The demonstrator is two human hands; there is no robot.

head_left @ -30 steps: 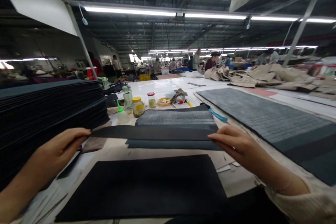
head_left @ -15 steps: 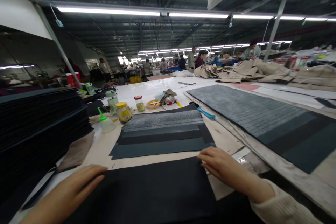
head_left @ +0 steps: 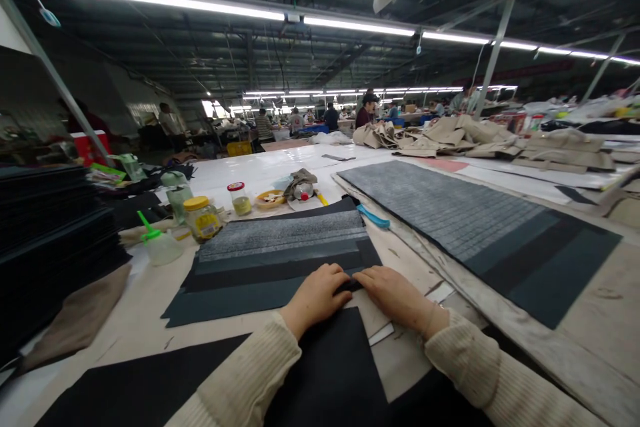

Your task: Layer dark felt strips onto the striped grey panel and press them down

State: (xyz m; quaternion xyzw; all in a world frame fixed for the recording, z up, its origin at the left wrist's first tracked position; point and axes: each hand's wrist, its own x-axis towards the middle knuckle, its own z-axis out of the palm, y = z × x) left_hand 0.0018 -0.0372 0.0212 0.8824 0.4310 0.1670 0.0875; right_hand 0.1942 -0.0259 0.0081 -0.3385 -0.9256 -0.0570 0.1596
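Note:
My left hand (head_left: 316,295) and my right hand (head_left: 395,295) meet at the near right corner of a fanned stack of dark grey and black fabric strips (head_left: 273,250). The fingers of both hands close on the corner of the nearest dark strip (head_left: 225,300). Just in front of them a large black sheet (head_left: 330,373) lies flat, partly under my cream-sleeved forearms.
A tall pile of dark sheets (head_left: 45,233) stands at the left. Behind the strips are a squeeze bottle (head_left: 160,247), a yellow-lidded jar (head_left: 201,219), a red-lidded jar (head_left: 240,198) and a blue-handled tool (head_left: 373,217). A long grey mat (head_left: 450,213) lies to the right. People work at the far tables.
Both hands left the edges of the large black sheet and came together at the near right corner of the fanned strips. The view swung right and down.

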